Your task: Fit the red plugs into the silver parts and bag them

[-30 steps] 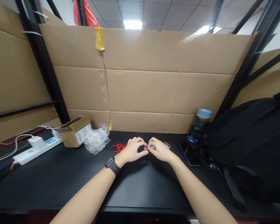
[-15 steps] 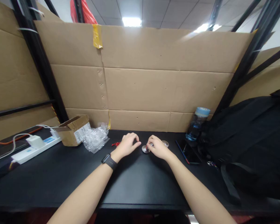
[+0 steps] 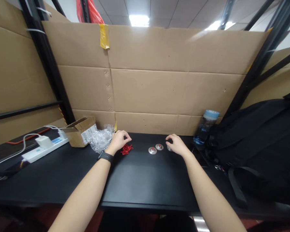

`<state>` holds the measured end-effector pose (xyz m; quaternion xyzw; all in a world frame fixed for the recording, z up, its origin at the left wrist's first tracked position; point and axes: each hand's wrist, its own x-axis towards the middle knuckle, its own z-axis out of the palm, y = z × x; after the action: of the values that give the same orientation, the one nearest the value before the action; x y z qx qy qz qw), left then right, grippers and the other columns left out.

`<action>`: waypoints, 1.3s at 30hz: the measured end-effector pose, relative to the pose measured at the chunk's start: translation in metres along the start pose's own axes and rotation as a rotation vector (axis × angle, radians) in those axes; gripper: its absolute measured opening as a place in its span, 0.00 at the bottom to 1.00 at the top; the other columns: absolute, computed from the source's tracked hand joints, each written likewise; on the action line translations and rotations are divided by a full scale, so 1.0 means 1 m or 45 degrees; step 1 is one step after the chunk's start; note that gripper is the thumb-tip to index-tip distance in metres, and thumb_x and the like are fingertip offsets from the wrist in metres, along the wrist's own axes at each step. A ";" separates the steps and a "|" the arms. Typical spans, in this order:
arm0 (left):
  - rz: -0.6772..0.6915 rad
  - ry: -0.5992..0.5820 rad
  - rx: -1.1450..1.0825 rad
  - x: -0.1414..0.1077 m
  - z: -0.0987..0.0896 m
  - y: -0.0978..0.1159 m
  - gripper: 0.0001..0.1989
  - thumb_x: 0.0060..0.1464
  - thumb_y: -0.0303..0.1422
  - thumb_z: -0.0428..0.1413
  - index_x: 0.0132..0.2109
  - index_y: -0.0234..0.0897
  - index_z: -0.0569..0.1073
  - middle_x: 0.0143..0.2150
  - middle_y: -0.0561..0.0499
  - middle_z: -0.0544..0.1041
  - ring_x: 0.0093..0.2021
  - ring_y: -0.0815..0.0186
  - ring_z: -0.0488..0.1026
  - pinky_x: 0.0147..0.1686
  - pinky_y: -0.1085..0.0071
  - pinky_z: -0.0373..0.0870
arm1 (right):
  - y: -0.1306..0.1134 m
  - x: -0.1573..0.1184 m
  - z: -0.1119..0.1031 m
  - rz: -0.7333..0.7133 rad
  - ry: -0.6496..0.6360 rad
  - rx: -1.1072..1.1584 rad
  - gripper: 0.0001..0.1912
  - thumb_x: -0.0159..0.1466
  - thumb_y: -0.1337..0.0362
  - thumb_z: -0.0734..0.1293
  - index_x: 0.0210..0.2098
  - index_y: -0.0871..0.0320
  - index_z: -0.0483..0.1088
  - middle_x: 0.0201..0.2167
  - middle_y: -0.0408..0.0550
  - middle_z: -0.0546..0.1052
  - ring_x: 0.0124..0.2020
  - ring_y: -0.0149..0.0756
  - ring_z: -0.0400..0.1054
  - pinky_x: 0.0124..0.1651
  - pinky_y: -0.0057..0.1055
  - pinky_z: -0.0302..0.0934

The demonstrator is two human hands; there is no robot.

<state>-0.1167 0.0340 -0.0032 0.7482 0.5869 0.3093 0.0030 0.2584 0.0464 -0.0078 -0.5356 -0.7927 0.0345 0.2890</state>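
Small round metal discs with a dome shape and a bit of red in the middle, much like finger cymbals, lie on the black table (image 3: 145,183). One metal disc (image 3: 152,150) touches or nearly touches a second metal disc (image 3: 159,147). My right hand (image 3: 177,145) is over a third metal disc (image 3: 169,148), which it partly hides; thumb and forefinger are apart. Over at the left, my left hand (image 3: 119,141), with a dark band (image 3: 106,156) on the wrist, hovers beside a heap of small red loops (image 3: 126,149). Its fingers are bent with a gap to the thumb, nothing visible between them.
Crumpled clear plastic (image 3: 100,138) and an opened cardboard box (image 3: 80,132) stand left of my left hand, beyond them a white power strip (image 3: 44,149). To the right are a blue-lidded bottle (image 3: 204,129) and a black backpack (image 3: 261,145). A cardboard wall (image 3: 145,93) closes the back.
My right hand has moved right, from the left disc to the rightmost one, uncovering two discs. My left hand has shifted left, showing more of the red heap. The view has tilted slightly.
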 end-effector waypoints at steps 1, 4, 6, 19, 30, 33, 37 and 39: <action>-0.011 -0.011 0.014 -0.001 0.001 0.000 0.08 0.55 0.40 0.62 0.33 0.41 0.81 0.42 0.48 0.82 0.47 0.55 0.75 0.48 0.63 0.64 | 0.010 -0.001 -0.003 0.050 -0.042 -0.032 0.11 0.59 0.63 0.70 0.42 0.56 0.76 0.44 0.53 0.77 0.46 0.44 0.71 0.52 0.37 0.63; -0.031 -0.062 0.059 -0.003 0.006 0.002 0.10 0.55 0.42 0.61 0.32 0.42 0.81 0.40 0.47 0.82 0.47 0.52 0.75 0.49 0.60 0.64 | 0.032 -0.003 -0.008 0.126 -0.215 0.014 0.21 0.53 0.60 0.75 0.46 0.57 0.76 0.47 0.54 0.78 0.47 0.46 0.73 0.52 0.37 0.64; -0.030 -0.111 0.085 -0.005 0.009 0.004 0.09 0.53 0.41 0.62 0.30 0.43 0.82 0.40 0.47 0.82 0.48 0.51 0.74 0.50 0.59 0.63 | 0.040 -0.005 -0.008 0.146 -0.318 0.100 0.24 0.50 0.60 0.76 0.47 0.57 0.76 0.47 0.52 0.80 0.47 0.45 0.74 0.51 0.35 0.65; -0.065 -0.193 0.105 -0.007 0.018 0.011 0.08 0.54 0.35 0.56 0.30 0.44 0.80 0.41 0.48 0.83 0.49 0.50 0.75 0.51 0.57 0.62 | 0.030 -0.007 -0.015 0.153 -0.324 0.140 0.21 0.49 0.64 0.77 0.43 0.55 0.78 0.43 0.48 0.83 0.38 0.39 0.77 0.44 0.30 0.66; -0.019 -0.042 -0.318 -0.003 0.006 0.022 0.12 0.65 0.40 0.48 0.43 0.42 0.73 0.40 0.52 0.83 0.40 0.64 0.79 0.42 0.70 0.68 | 0.003 -0.006 -0.023 0.054 -0.156 0.280 0.18 0.52 0.62 0.75 0.44 0.51 0.78 0.39 0.44 0.83 0.39 0.39 0.76 0.44 0.31 0.67; 0.033 -0.027 -0.603 -0.003 0.008 0.029 0.12 0.61 0.41 0.53 0.40 0.39 0.75 0.39 0.49 0.83 0.39 0.63 0.79 0.41 0.70 0.70 | -0.014 -0.006 -0.023 0.001 -0.069 0.404 0.20 0.53 0.60 0.75 0.46 0.51 0.77 0.40 0.46 0.82 0.41 0.40 0.75 0.45 0.33 0.67; 0.077 -0.041 -0.883 -0.004 0.011 0.045 0.12 0.59 0.40 0.56 0.41 0.37 0.77 0.38 0.47 0.82 0.42 0.61 0.79 0.46 0.68 0.72 | -0.037 -0.005 -0.012 -0.004 -0.051 0.665 0.24 0.53 0.58 0.75 0.49 0.54 0.75 0.42 0.50 0.81 0.41 0.42 0.75 0.38 0.33 0.68; 0.089 -0.024 -0.914 -0.006 0.014 0.054 0.12 0.60 0.40 0.56 0.42 0.37 0.77 0.40 0.46 0.82 0.43 0.61 0.79 0.46 0.67 0.72 | -0.049 -0.005 -0.002 -0.028 -0.067 0.826 0.25 0.53 0.59 0.76 0.50 0.55 0.74 0.46 0.51 0.80 0.41 0.41 0.74 0.34 0.31 0.68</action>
<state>-0.0640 0.0168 0.0027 0.7220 0.4148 0.4887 0.2605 0.2204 0.0210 0.0093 -0.4059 -0.7532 0.2960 0.4245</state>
